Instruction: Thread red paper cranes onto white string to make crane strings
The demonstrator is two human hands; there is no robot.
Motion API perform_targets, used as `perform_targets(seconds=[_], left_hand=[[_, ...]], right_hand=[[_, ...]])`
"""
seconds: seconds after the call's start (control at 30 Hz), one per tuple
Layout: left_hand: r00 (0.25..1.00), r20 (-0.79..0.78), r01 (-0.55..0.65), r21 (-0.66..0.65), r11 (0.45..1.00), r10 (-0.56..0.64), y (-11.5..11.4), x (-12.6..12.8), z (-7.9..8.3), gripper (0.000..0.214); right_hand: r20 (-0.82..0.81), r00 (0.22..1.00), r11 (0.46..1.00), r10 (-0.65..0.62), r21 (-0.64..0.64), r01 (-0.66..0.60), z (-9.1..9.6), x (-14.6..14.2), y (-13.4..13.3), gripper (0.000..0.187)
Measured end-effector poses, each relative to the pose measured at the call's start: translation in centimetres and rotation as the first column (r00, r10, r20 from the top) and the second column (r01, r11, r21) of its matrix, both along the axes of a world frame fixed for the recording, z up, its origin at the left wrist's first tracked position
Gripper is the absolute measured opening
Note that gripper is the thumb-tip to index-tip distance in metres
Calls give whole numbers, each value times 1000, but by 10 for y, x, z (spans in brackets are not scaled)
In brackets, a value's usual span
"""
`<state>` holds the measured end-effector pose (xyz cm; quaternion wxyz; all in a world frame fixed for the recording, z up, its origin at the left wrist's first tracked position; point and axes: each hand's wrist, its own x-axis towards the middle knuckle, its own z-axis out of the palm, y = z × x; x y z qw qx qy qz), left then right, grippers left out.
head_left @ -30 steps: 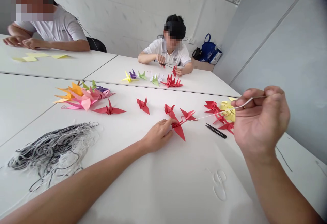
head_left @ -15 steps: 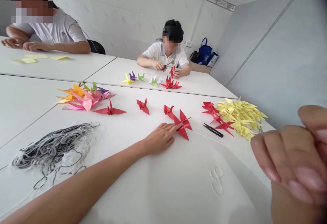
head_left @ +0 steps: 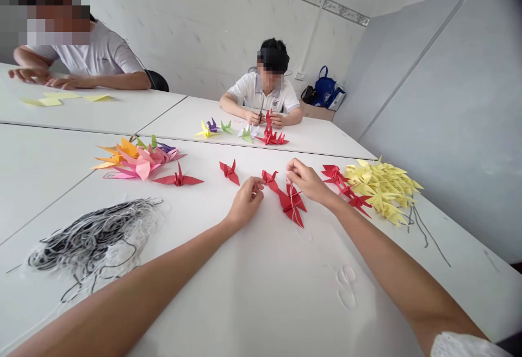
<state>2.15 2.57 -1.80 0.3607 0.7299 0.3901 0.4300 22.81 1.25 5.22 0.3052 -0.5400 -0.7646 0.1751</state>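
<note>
Right hand [head_left: 309,180] has come back in from far right, left hand [head_left: 246,205] has lifted off the front red cranes [head_left: 295,203]. White thread [head_left: 292,198] was taut at the first frame, now slack across them; my read: that pull is finished and the cranes sit loose for handling.

Near to far: loose white loop [head_left: 346,285] on bare table [head_left: 261,302], tangled black-and-white cord [head_left: 95,232] beside my left forearm. Front cranes lie just below my right fingertips, which are pinched together on the white thread. Left fingers curled, thumb close to them, just beside the rear red crane [head_left: 269,178]; too small to tell whether they hold anything.

Past that, a single red crane [head_left: 230,172] beyond my left hand, more red cranes [head_left: 354,198] behind my right wrist, against the yellow crane pile [head_left: 385,186]. Mixed-colour pile [head_left: 142,161] off left. Farthest: co-worker [head_left: 267,93] opposite with a red crane in hand, another person [head_left: 98,52] behind yellow sheets [head_left: 52,101].
</note>
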Motion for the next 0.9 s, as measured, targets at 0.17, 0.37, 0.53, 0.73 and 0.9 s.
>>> perform_targets(seconds=[0.17,0.37,0.53,0.73,0.9], left_hand=[[996,76,-33,-79,996,39,4,-1,-1,23],[991,120,-51,-113,992,65,2,-1,2,22],[986,135,-85,-108,990,100,4,-1,1,23],[978,128,-160,-42,986,164,5,-4,1,28],[987,125,-115,71,991,105,1,-4,8,14]], right_hand=[[204,977,999,-54,3,54,-27,-1,46,20],[359,933,999,-30,26,22,-33,-4,61,15],[437,899,990,-17,132,-45,-32,-8,57,14],[477,879,944,-16,297,-144,-25,-17,45,19],[496,867,879,-37,429,-208,-17,-25,11,25]])
